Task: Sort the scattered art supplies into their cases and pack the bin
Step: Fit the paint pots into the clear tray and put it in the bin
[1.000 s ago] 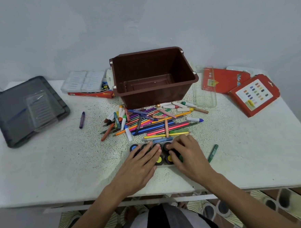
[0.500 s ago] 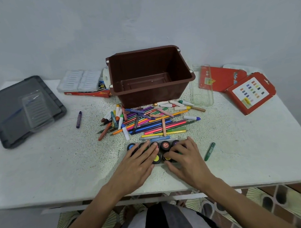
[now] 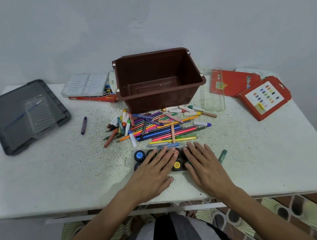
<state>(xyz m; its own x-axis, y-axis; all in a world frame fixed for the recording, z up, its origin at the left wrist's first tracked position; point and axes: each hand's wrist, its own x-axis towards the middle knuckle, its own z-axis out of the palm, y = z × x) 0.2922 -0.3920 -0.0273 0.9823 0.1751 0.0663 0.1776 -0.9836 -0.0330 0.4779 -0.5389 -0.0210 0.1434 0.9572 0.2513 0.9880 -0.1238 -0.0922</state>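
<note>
A clear tray of small black paint pots (image 3: pixel 139 155) lies near the table's front edge. My left hand (image 3: pixel 153 171) lies flat across its left and middle pots, fingers spread. Over the tray's right end my right hand (image 3: pixel 204 165) rests flat too, fingers apart. Neither hand grips anything. Behind the tray lies a heap of coloured pencils, markers and crayons (image 3: pixel 154 127). The empty brown bin (image 3: pixel 158 78) stands behind the heap.
A dark grey lid with a clear tray on it (image 3: pixel 24 114) sits far left. A white crayon tray on a red box (image 3: pixel 88 87) is back left. Red cases (image 3: pixel 265 97), a clear case (image 3: pixel 212 90), a purple crayon (image 3: pixel 83 123) and a green crayon (image 3: pixel 222 155) lie around.
Both hands have flattened onto the paint pot tray; the right hand's fingers, curled over the right-hand pots a second ago, now lie stretched out. The tray stays where it was.
</note>
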